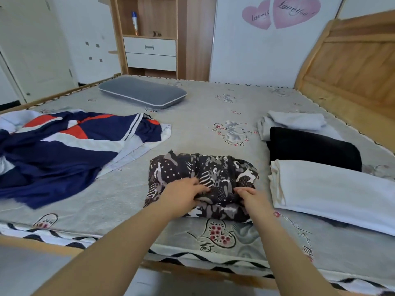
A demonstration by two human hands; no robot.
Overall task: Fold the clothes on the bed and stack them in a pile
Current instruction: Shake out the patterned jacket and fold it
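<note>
Left of you the navy jacket (70,146) lies unfolded, your left hand (181,195) and right hand (252,197) both pinch the patterned garment's (203,174) near edge, and the folded stack (320,167) lies just right, nearest your right hand.

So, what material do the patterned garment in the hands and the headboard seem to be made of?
The patterned garment looks like thin, soft woven or knit fabric with a matte finish: it bunches into small creases where the left hand and right hand gather it. The headboard looks like light wood with a slight sheen, showing grain and panel lines; solid wood or veneer cannot be told.
</note>
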